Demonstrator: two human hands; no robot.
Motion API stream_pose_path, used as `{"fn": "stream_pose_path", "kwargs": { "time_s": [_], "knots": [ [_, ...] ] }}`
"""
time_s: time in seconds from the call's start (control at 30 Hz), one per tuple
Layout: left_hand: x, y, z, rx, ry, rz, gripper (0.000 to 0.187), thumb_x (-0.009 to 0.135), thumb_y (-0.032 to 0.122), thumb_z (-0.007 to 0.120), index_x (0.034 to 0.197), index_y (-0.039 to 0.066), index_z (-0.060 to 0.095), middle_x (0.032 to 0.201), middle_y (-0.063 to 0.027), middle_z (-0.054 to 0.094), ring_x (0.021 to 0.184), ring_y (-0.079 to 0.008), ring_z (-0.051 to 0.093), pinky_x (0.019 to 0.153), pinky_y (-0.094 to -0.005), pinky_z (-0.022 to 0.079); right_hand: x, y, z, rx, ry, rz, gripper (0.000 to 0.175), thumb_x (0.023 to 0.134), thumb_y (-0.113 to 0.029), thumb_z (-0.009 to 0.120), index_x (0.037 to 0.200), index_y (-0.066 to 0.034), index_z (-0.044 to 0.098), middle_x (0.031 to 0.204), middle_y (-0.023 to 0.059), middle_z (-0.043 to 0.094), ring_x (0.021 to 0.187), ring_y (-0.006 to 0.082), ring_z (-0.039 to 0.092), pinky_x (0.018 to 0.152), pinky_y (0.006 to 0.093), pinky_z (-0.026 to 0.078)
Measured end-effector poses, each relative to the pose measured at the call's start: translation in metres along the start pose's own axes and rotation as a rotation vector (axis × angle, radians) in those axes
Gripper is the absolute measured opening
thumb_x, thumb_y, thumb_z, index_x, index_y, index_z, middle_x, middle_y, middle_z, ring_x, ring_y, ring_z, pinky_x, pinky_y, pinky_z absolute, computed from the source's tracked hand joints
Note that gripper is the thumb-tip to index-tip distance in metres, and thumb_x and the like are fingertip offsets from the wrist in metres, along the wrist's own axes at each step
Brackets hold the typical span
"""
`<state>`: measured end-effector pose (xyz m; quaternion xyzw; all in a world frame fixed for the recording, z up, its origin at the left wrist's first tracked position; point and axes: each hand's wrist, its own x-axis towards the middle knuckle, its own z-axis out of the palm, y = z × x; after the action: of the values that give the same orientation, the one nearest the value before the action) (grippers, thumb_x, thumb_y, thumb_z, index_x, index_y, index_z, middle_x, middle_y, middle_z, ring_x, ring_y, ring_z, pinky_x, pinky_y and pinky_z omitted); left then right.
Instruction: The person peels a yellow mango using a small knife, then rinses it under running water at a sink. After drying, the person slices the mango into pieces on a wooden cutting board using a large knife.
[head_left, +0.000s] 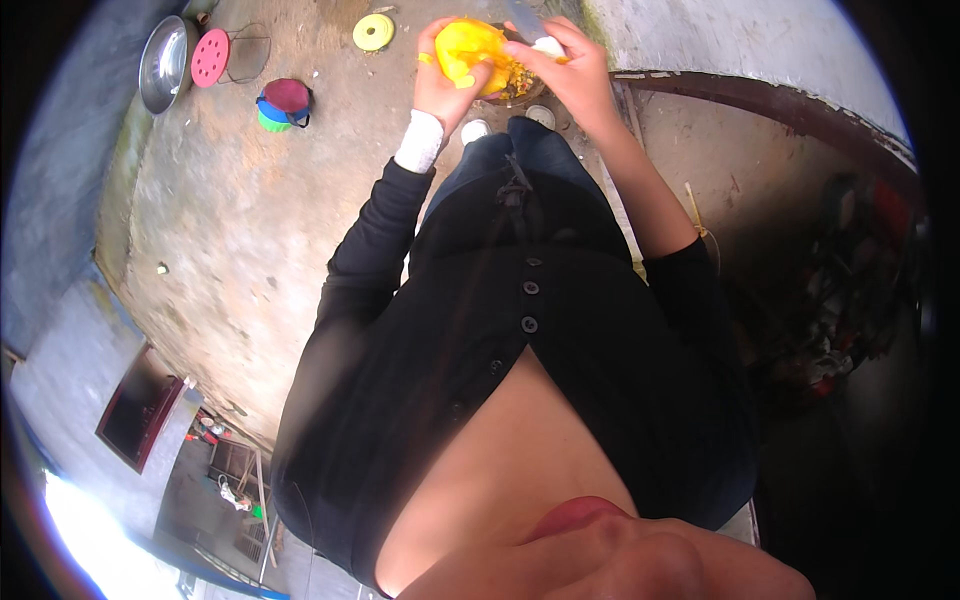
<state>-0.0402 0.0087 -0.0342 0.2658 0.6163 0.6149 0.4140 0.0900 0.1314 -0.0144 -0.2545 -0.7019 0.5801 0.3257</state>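
Observation:
At the top of the view, my left hand (441, 90) grips a peeled, bright yellow fruit (469, 52), perhaps a mango. Small yellow bits cling to its fingers. Just to the right, my right hand (581, 67) is closed around the white handle (551, 49) of a knife. The knife's blade (527, 21) points up toward the top edge and is blurred. Below both hands stands a round container (536, 96) with yellow and dark scraps in it, partly hidden by the fruit and the hands.
My shoes (475, 132) are close to the container. Leftward on the concrete floor (225, 195) are a yellow round object (373, 32), a maroon, blue and green item (285, 101), a pink perforated stool (210, 58) and a metal basin (163, 64). A pale wall (750, 45) rises on the right.

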Motion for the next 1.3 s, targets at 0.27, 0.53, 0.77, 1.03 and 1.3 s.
{"fn": "stream_pose_path", "kwargs": {
  "time_s": [0.27, 0.53, 0.77, 1.03, 1.3],
  "knots": [
    [0.006, -0.015, 0.003, 0.294, 0.035, 0.185, 0.074, 0.072, 0.009, 0.076, 0.132, 0.013, 0.033, 0.118, -0.0133, 0.053, 0.106, -0.0249, 0.058, 0.088, -0.0333, 0.053, 0.012, -0.025, 0.025, -0.185, -0.007, -0.125, 0.022, 0.070, -0.010, 0.079, 0.087, -0.0011, 0.069, 0.091, 0.0098, 0.063, 0.077, 0.0217, 0.064, 0.066, 0.0299, 0.050],
    [0.003, -0.006, -0.004, 0.012, 0.093, 0.038, 0.075, 0.071, 0.004, 0.075, 0.131, 0.010, 0.031, 0.118, -0.0135, 0.051, 0.107, -0.0243, 0.057, 0.088, -0.0321, 0.054, 0.012, 0.003, 0.013, -0.170, -0.012, -0.094, 0.019, 0.072, -0.013, 0.079, 0.082, -0.0002, 0.068, 0.091, 0.0111, 0.063, 0.079, 0.0229, 0.063, 0.069, 0.0297, 0.049],
    [0.000, 0.004, -0.006, 0.085, 0.082, 0.064, 0.065, 0.082, 0.000, 0.065, 0.134, 0.017, 0.029, 0.125, -0.0135, 0.046, 0.109, -0.0307, 0.058, 0.074, -0.0418, 0.061, 0.015, 0.019, -0.007, -0.178, 0.017, -0.040, 0.027, 0.074, -0.016, 0.080, 0.089, 0.0021, 0.068, 0.087, 0.0061, 0.065, 0.081, 0.0163, 0.063, 0.072, 0.0255, 0.050],
    [0.002, 0.005, -0.001, 0.155, 0.065, 0.073, 0.066, 0.083, 0.002, 0.064, 0.135, 0.017, 0.026, 0.125, -0.0139, 0.047, 0.107, -0.0306, 0.059, 0.074, -0.0419, 0.061, 0.014, 0.012, 0.020, -0.140, 0.033, -0.259, 0.029, 0.073, -0.019, 0.080, 0.092, 0.0005, 0.070, 0.089, 0.0063, 0.065, 0.077, 0.0182, 0.065, 0.070, 0.0265, 0.051],
    [0.000, 0.014, 0.001, 0.013, 0.113, 0.030, 0.066, 0.084, 0.002, 0.065, 0.134, 0.016, 0.026, 0.125, -0.0147, 0.045, 0.108, -0.0322, 0.058, 0.073, -0.0447, 0.061, 0.010, 0.020, 0.017, -0.207, 0.084, -0.316, 0.019, 0.077, -0.014, 0.077, 0.084, 0.0011, 0.068, 0.082, 0.0068, 0.067, 0.071, 0.0183, 0.066, 0.066, 0.0256, 0.051]
  ]
}}
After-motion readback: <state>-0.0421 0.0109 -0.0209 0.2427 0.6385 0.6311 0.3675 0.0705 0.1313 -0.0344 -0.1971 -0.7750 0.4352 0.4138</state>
